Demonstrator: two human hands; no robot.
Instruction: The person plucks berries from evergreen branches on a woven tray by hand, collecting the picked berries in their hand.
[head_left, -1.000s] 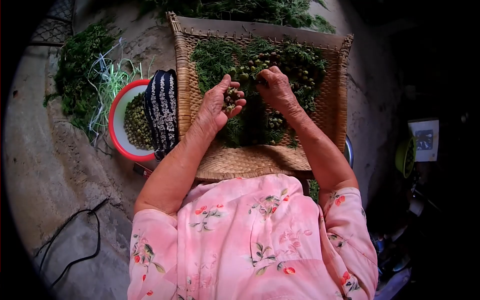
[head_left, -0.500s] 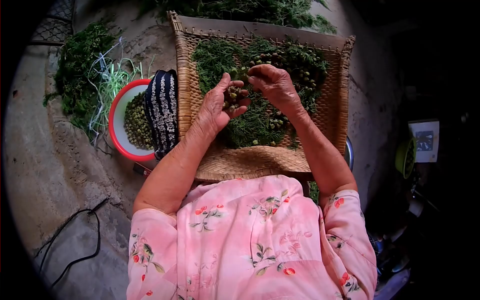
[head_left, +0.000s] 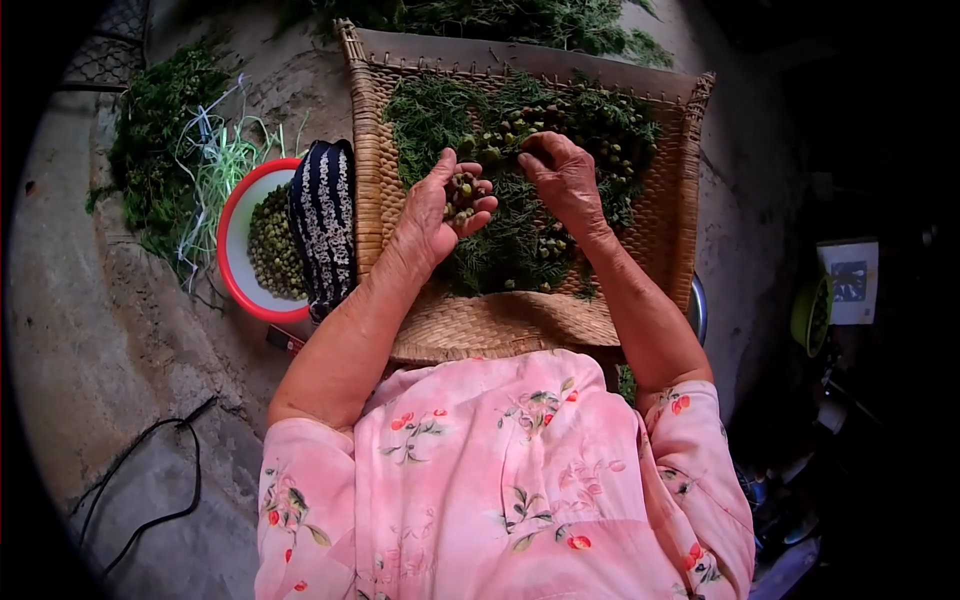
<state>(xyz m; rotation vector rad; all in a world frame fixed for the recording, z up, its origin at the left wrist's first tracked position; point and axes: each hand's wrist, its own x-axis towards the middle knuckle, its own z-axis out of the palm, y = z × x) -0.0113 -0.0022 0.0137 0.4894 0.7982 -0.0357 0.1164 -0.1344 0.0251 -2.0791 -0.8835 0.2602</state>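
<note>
Cupped palm up, my left hand (head_left: 440, 212) holds a small pile of green-brown round pods (head_left: 461, 197) over the left part of a woven basket tray (head_left: 373, 190). To its right, my right hand (head_left: 566, 178) is closed in a pinch at the pods among the greenery; whatever is between its fingertips is too small to make out. Feathery green sprigs (head_left: 430, 115) cover much of the tray, and more round pods (head_left: 612, 150) lie among them at the upper right.
Left of the tray stands a red-rimmed bowl (head_left: 229, 240) of green pods, with a dark patterned cloth (head_left: 322, 220) over its right side. Pale plastic strings (head_left: 222, 150) and greenery lie farther left. A black cable (head_left: 188, 470) curves across the floor. A green bowl (head_left: 808, 315) stands at right.
My right hand went left toward my left hand, then back right to the pods, its fingers pinched. My left hand stays nearly still with its pods.
</note>
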